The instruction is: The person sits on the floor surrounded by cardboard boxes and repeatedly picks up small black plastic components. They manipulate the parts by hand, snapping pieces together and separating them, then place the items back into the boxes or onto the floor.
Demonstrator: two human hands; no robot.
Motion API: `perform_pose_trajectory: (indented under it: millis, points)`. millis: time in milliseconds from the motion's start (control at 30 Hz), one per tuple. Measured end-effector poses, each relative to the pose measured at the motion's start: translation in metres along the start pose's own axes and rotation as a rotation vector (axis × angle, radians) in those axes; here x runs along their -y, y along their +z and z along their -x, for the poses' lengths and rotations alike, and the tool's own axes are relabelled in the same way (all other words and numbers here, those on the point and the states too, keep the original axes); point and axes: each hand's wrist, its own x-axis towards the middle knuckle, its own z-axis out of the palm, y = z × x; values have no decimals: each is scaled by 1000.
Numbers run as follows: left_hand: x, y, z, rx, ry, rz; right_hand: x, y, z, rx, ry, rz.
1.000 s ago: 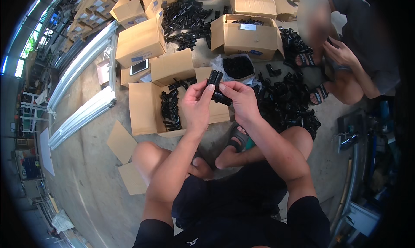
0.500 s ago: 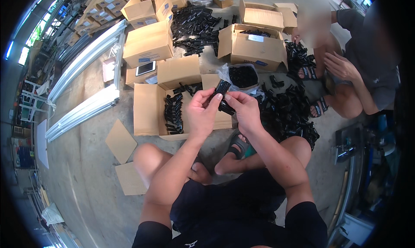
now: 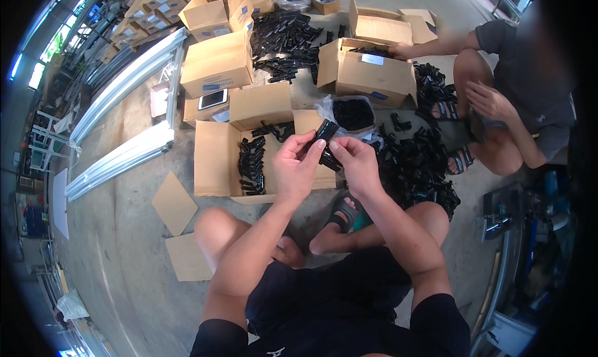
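Note:
Between my two hands is a black, glossy, tube-shaped fitting (image 3: pixel 327 131), tilted and raised above an open cardboard box (image 3: pixel 215 164). My left hand (image 3: pixel 296 167) grips its left side with thumb and fingers. On the lower right end, my right hand (image 3: pixel 358 164) pinches it; the fingertips partly cover it there. Inside the box, similar black fittings (image 3: pixel 252 164) lie in a stacked row along the left part. Just beyond my right hand stands a plastic-lined tub (image 3: pixel 354 113) holding small black parts.
A big heap of black fittings (image 3: pixel 414 161) covers the floor at right. Another pile (image 3: pixel 283 36) lies farther back among cardboard boxes (image 3: pixel 218 61). At right a co-worker (image 3: pixel 529 77) sits, one hand at an open box (image 3: pixel 374 80). Pale metal profiles (image 3: pixel 124 158) lie at left.
The co-worker's far hand has moved from near the floor pile to the open box at the back. My hands still hold the fitting, turned slightly and a little farther right in view.

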Motion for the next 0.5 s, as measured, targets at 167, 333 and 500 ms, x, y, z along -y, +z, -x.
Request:
perform_pose_trajectory:
  millis: [167,333,500]
  points:
    - [2,2,-1,-9,14,10,-2,-13,-6,65,-41,161]
    - [-2,-1,2,-1,-1,40,11,-4,-4,98,-60,108]
    - [0,-3,1,-4,-40,48,4,-9,-5,112,-20,139]
